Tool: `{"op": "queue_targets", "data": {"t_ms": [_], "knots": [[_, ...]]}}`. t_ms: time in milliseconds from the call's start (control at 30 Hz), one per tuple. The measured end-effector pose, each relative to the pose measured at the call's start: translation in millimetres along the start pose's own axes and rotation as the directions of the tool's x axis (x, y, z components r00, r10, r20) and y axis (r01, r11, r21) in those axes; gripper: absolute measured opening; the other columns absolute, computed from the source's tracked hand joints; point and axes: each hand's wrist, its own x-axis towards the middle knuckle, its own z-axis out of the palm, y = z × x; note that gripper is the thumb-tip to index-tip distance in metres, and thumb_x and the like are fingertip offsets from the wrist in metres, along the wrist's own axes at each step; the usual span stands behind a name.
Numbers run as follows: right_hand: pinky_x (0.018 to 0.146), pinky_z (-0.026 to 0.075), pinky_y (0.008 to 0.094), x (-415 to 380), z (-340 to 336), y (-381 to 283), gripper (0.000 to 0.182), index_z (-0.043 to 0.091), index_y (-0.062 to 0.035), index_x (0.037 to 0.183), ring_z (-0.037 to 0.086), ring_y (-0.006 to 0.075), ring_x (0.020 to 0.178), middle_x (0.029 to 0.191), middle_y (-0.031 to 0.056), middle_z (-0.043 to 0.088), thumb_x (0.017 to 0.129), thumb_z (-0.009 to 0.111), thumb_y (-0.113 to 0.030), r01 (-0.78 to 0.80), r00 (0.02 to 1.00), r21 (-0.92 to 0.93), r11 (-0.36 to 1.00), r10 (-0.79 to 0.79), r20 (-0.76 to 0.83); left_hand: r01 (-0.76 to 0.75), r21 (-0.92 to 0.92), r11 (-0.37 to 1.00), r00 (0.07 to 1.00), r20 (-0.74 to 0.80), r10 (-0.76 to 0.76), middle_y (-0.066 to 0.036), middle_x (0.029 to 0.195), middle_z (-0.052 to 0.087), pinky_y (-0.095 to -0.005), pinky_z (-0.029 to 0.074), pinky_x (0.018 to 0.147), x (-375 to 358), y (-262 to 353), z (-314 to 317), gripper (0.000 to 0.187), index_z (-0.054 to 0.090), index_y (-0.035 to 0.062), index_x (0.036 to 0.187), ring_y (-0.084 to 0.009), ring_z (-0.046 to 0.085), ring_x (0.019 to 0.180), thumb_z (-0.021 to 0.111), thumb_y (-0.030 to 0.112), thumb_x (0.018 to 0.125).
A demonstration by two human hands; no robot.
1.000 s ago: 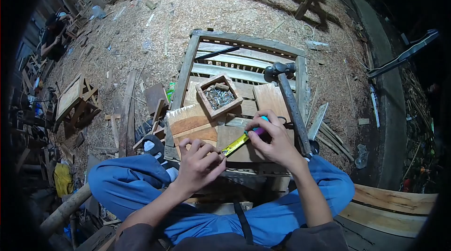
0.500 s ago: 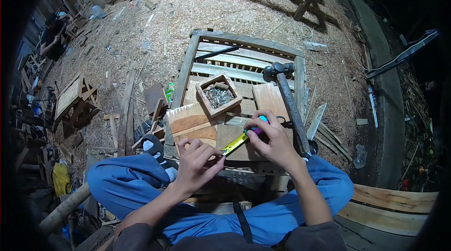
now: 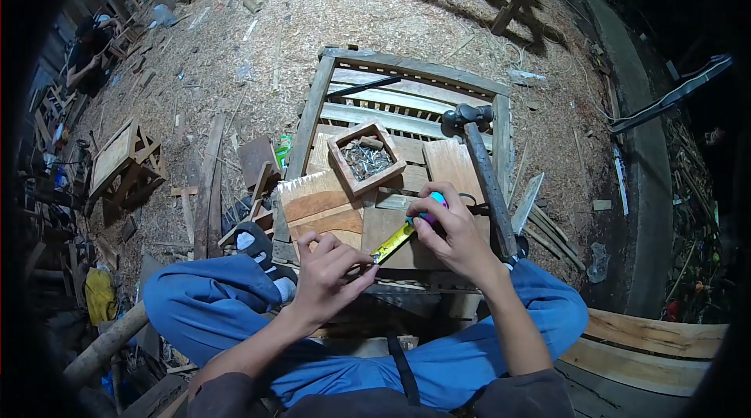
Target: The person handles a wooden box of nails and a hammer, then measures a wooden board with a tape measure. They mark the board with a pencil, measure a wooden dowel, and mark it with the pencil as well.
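Note:
A tape measure (image 3: pixel 393 244) with a short length of yellow blade pulled out stretches between my two hands. My left hand (image 3: pixel 328 269) is closed, pinching the blade's free end between thumb and finger. Wrapped round the case, which shows teal and purple, is my right hand (image 3: pixel 454 232). Below the blade lies a flat piece of board (image 3: pixel 383 224) on the slatted wooden frame (image 3: pixel 311 117). A two-toned wood piece (image 3: pixel 321 207) sits left of it. Just beyond the hands is a square wooden box (image 3: pixel 338 161) of nails (image 3: pixel 364 160).
A hammer (image 3: pixel 486 175) rests head-away along the frame's right side, beside a light board (image 3: pixel 452 170). A small wooden stool (image 3: pixel 117 156) stands at the left. Another person (image 3: pixel 88 54) sits at the far left. Wood strips (image 3: pixel 551 230) lie at right on ground covered with shavings.
Almost nothing differs. The view has shifted slightly, and both hands keep their hold on the tape measure.

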Motion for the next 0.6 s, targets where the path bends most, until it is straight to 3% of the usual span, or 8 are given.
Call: {"op": "queue_targets", "data": {"t_ms": [200, 300, 367, 600], "knots": [[0.104, 0.048, 0.0475, 7, 3, 7, 0.023, 0.069, -0.0058, 0.116, 0.059, 0.0389, 0.121, 0.127, 0.0188, 0.056, 0.095, 0.071, -0.015, 0.067, 0.998, 0.018, 0.998, -0.067, 0.005, -0.01, 0.018, 1.0, 1.0, 0.004, 0.01, 0.006, 0.087, 0.075, -0.0421, 0.031, 0.098, -3, -2, 0, 0.016, 0.08, 0.017, 0.096, -0.0164, 0.06, 0.086, 0.086, 0.023, 0.083], [0.101, 0.053, 0.0439, 11, 4, 10, 0.02, 0.071, -0.006, 0.114, 0.064, 0.0342, 0.117, 0.131, 0.0159, 0.057, 0.095, 0.071, -0.013, 0.099, 0.995, -0.005, 0.995, -0.099, -0.001, -0.03, 0.047, 0.998, 0.999, -0.014, 0.031, 0.007, 0.091, 0.077, -0.0428, 0.032, 0.1, -3, -4, 0, 0.016, 0.083, 0.0188, 0.097, -0.0167, 0.06, 0.087, 0.087, 0.024, 0.082], [0.105, 0.05, 0.0474, 12, 5, 11, 0.024, 0.071, -0.0061, 0.118, 0.06, 0.0392, 0.125, 0.133, 0.0193, 0.057, 0.097, 0.072, -0.017, 0.057, 0.998, 0.059, 0.997, -0.058, 0.015, -0.032, 0.061, 0.998, 0.999, -0.008, 0.032, 0.007, 0.092, 0.078, -0.0432, 0.032, 0.101, -4, -4, 0, 0.017, 0.084, 0.0206, 0.097, -0.0166, 0.06, 0.089, 0.088, 0.025, 0.081], [0.104, 0.051, 0.0468, 11, -1, 9, 0.026, 0.071, -0.007, 0.119, 0.062, 0.0399, 0.124, 0.136, 0.0205, 0.057, 0.096, 0.076, -0.019, 0.09, 0.995, 0.003, 0.996, -0.09, 0.041, -0.029, 0.062, 0.998, 1.0, 0.0, 0.029, 0.007, 0.093, 0.078, -0.0445, 0.033, 0.101, -4, -5, 1, 0.02, 0.085, 0.0211, 0.099, -0.0168, 0.06, 0.089, 0.088, 0.025, 0.08]]}}
